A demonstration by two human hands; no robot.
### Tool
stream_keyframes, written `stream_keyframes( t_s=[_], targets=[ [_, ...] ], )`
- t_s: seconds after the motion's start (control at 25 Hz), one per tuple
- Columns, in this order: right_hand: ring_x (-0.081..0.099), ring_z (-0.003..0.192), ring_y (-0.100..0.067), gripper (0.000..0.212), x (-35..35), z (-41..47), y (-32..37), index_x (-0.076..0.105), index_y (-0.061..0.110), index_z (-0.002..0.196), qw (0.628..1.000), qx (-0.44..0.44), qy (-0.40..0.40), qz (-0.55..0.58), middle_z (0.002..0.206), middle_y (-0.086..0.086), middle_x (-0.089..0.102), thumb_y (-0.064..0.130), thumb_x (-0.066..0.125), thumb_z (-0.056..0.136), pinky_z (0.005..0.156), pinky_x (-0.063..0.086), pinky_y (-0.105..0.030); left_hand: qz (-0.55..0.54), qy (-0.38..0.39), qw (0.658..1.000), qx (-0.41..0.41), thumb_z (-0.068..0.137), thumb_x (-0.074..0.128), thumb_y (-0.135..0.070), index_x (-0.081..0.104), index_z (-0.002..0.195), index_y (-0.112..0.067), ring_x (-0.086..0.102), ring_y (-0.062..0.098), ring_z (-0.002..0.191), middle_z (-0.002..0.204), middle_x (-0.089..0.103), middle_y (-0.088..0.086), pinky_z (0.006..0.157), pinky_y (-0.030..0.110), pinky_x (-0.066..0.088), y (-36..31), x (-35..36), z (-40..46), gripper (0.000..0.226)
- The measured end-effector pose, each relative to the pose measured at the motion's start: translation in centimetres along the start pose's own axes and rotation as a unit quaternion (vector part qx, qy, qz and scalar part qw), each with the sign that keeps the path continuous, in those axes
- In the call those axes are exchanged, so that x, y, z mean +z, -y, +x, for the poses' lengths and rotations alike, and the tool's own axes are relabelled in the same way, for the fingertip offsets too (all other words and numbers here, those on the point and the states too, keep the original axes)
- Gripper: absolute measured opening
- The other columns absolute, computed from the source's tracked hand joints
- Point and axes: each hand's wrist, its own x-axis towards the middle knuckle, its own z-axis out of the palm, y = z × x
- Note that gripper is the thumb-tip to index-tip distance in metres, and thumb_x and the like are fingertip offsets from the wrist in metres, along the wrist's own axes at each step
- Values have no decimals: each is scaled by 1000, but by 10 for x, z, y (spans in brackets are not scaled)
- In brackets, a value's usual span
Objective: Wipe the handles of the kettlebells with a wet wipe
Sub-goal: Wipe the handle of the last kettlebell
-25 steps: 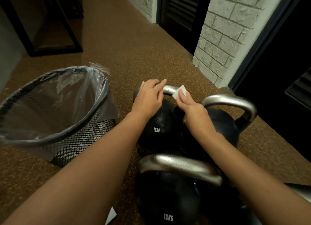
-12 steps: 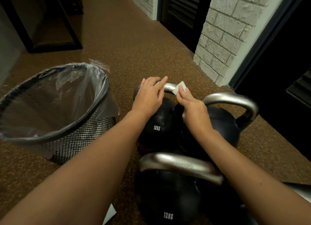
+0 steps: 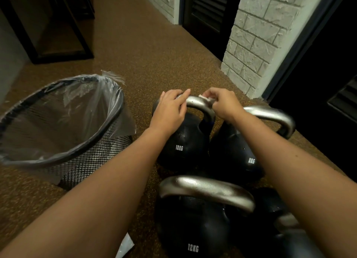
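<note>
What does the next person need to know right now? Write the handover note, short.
Left hand: fingers laid flat over the left end of the far 12KG kettlebell's handle, steadying it.
Right hand: curled round the wipe, pressing it on the handle's right bend.
Other kettlebells: right one, near 12KG one, and another partly in view at the bottom right; none is being touched.
Bin stands to the left.
Done: cannot tell which handles are already clean.
Left: finish this handle, check the others, bin the wipe.
</note>
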Motion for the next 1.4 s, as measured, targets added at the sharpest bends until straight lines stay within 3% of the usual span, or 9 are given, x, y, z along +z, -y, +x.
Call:
stream_keyframes(
  t_s=[0.2, 0.56, 0.76, 0.92, 0.96, 1.04, 1.12, 1.28, 1.4],
  targets=[
    [53, 97, -16, 23, -19, 13, 9, 67, 17, 96, 991, 48, 128, 9, 99, -1, 61, 1, 53, 87, 80, 36, -28, -3, 0, 1000, -1, 96, 43, -13, 44, 137, -18, 39, 16, 126, 128, 49, 4, 116, 38, 7, -1, -1, -1, 41],
    [51, 96, -17, 22, -25, 20, 11, 68, 20, 90, 983, 12, 175, -60, 88, 3, 60, 4, 52, 88, 80, 35, -32, 8, 9, 1000, 6, 96, 42, -12, 43, 138, -17, 39, 16, 126, 128, 49, 4, 117, 40, 9, -1, -2, -1, 42],
    [55, 101, -14, 28, -24, 8, 16, 69, 24, 102, 996, -19, 86, -35, 108, -1, 65, 6, 53, 87, 90, 42, -29, 11, -4, 1000, 8, 96, 42, -12, 43, 137, -16, 39, 16, 125, 127, 49, 5, 115, 40, 8, 1, 1, -1, 42],
    [42, 62, -1, 37, -16, -24, -2, 63, 25, 120, 999, -29, -3, -37, 117, -6, 66, 6, 49, 91, 60, 33, -8, 9, -7, 1000, 5, 96, 42, -12, 43, 137, -17, 39, 15, 125, 127, 50, 4, 115, 37, 7, 0, 1, -1, 42],
    [43, 64, -4, 37, -13, -29, -6, 61, 25, 122, 999, -26, -15, -42, 119, -8, 65, 7, 49, 92, 62, 34, -11, 10, -8, 1000, 6, 96, 42, -12, 43, 137, -17, 40, 15, 125, 127, 50, 4, 115, 38, 7, 1, 2, 0, 41],
    [56, 93, -12, 41, -8, -32, -6, 58, 26, 126, 998, -32, -29, -40, 127, -5, 61, 5, 50, 91, 84, 39, -17, 14, -14, 1000, 6, 96, 42, -13, 44, 137, -17, 40, 16, 125, 127, 50, 4, 115, 38, 7, 1, 3, 0, 41],
    [49, 125, -14, 48, 0, -32, 1, 56, 23, 128, 996, -63, -35, -47, 135, 0, 54, -2, 50, 88, 103, 27, -14, 18, -17, 1000, 4, 96, 42, -13, 44, 137, -17, 39, 16, 125, 128, 50, 5, 115, 37, 7, 1, 4, 0, 42],
    [46, 130, -20, 52, 15, -45, -2, 55, 18, 130, 989, -113, -80, -53, 136, -6, 53, -7, 52, 85, 108, 26, -19, 13, -11, 1000, 5, 96, 42, -13, 44, 137, -17, 39, 15, 126, 129, 50, 4, 115, 37, 7, 1, 4, 1, 42],
    [46, 130, -18, 51, 18, -46, -10, 54, 19, 131, 991, -75, -108, -38, 135, -5, 54, -5, 51, 86, 101, 17, -4, 11, -14, 1000, 4, 96, 42, -13, 45, 137, -17, 39, 16, 126, 128, 50, 5, 115, 37, 6, 2, 4, 1, 41]
  ],
)
